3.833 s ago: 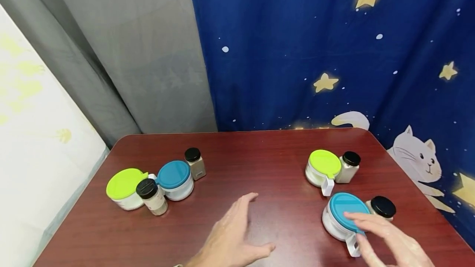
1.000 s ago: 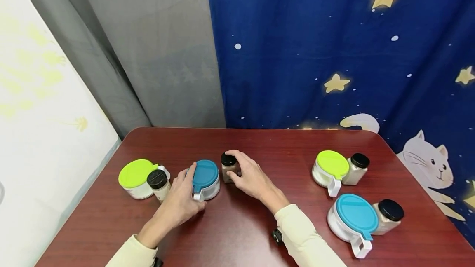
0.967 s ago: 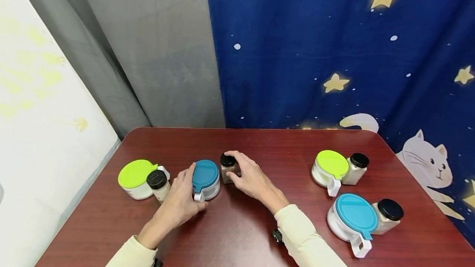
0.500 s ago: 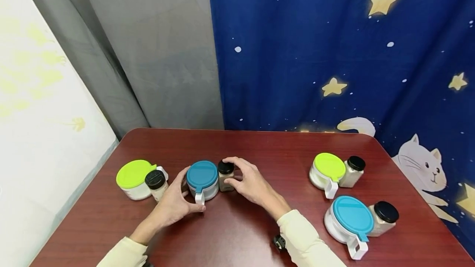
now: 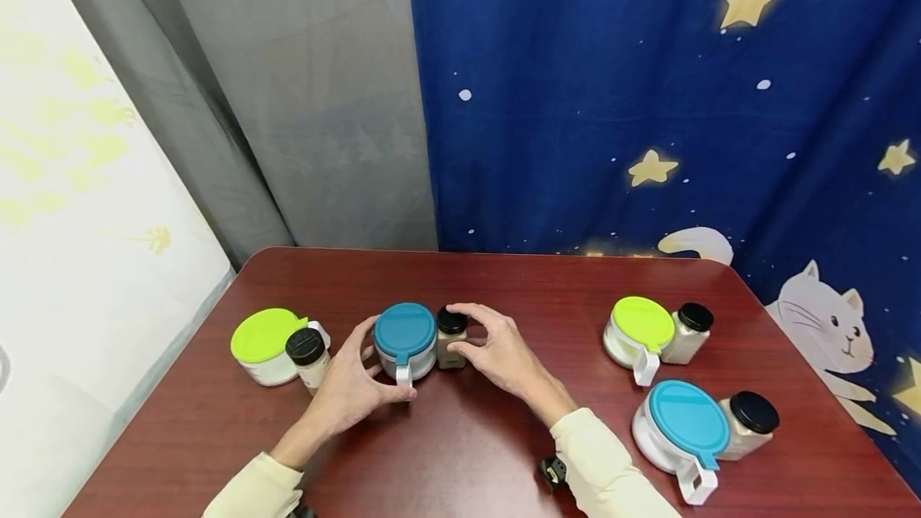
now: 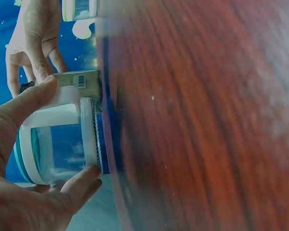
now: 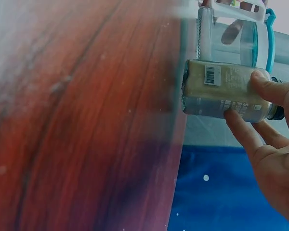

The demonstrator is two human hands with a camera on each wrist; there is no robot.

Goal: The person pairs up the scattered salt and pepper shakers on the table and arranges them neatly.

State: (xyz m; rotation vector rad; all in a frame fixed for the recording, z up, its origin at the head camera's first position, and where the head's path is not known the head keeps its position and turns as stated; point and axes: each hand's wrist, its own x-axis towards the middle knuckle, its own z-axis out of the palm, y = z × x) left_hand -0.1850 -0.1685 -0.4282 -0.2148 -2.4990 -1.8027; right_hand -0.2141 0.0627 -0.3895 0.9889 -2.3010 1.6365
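In the head view my left hand (image 5: 351, 386) grips a clear jar with a blue lid (image 5: 405, 329) and white handle. The thumb lies at the handle, which faces me, and the fingers wrap the left side. Right beside this jar stands a small square spice bottle (image 5: 449, 354) with a black cap, held between the thumb and fingers of my right hand (image 5: 504, 356). Its barcode label (image 7: 212, 75) shows in the right wrist view. The left wrist view shows the jar's handle (image 6: 53, 115) under my thumb.
To the left stand a green-lidded jar (image 5: 265, 336) and a black-capped shaker (image 5: 306, 348), close to my left hand. At the right are another green-lidded jar (image 5: 643, 324), another blue-lidded jar (image 5: 687, 420) and two black-capped bottles. The table (image 5: 460, 446) ends before curtains.
Earlier my hands were apart, the right near the right-hand blue-lidded jar. Both then reached the left group. The held jar has turned its handle toward me, and the spice bottle has come slightly nearer.
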